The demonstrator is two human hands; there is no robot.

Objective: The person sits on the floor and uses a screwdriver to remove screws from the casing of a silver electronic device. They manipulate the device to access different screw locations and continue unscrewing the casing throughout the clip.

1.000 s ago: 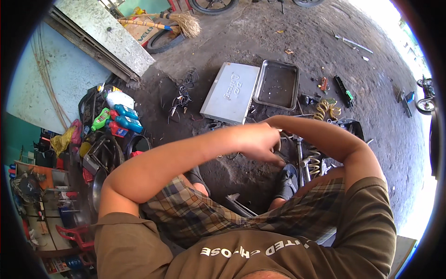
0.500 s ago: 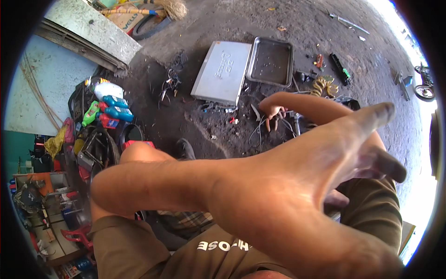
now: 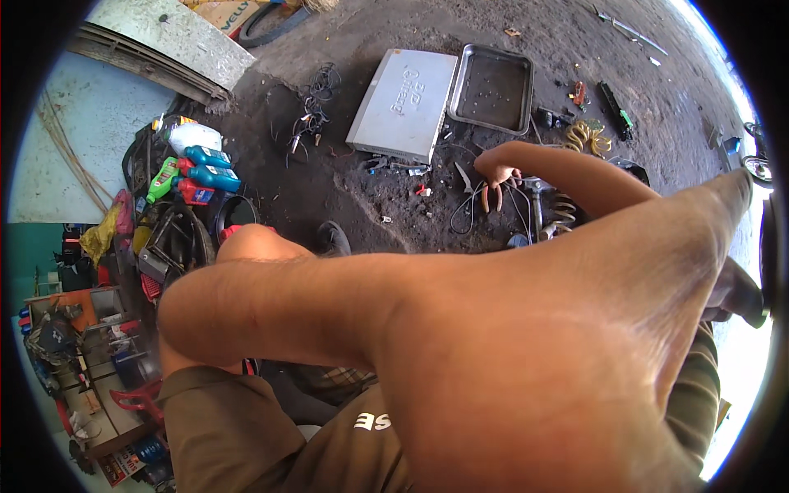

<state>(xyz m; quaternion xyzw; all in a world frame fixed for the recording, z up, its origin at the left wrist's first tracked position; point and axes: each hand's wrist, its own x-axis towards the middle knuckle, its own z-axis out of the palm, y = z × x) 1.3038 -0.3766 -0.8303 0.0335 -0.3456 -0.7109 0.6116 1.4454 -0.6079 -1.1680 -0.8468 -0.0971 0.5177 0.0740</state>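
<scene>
My left hand (image 3: 567, 329) is raised very close to the camera, its forearm crossing from the left. Its dark, grimy fingers stretch apart toward the right edge, and nothing shows in them. Beyond it, my right hand (image 3: 497, 166) reaches down to the ground from the right. Right below it are the orange-brown handles of a pair of pliers (image 3: 491, 199). Its fingertips are mostly hidden, so its hold on the pliers is unclear. Close by lie a black cable loop (image 3: 463, 215), a pointed metal blade (image 3: 463, 177), a metal shock absorber (image 3: 537, 205) and a coil spring (image 3: 564, 211).
A flat silver metal case (image 3: 403, 103) lies ahead beside a metal tray (image 3: 491, 89) holding small parts. Tangled wires (image 3: 311, 115) are left of it, yellow coiled hose (image 3: 588, 137) right. Bottles (image 3: 209, 168) crowd the left side. A motorcycle wheel (image 3: 758, 168) shows far right.
The view has shifted, so the ground items sit higher in the picture. My left hand has come closer and farther right. My right hand stays over the pliers.
</scene>
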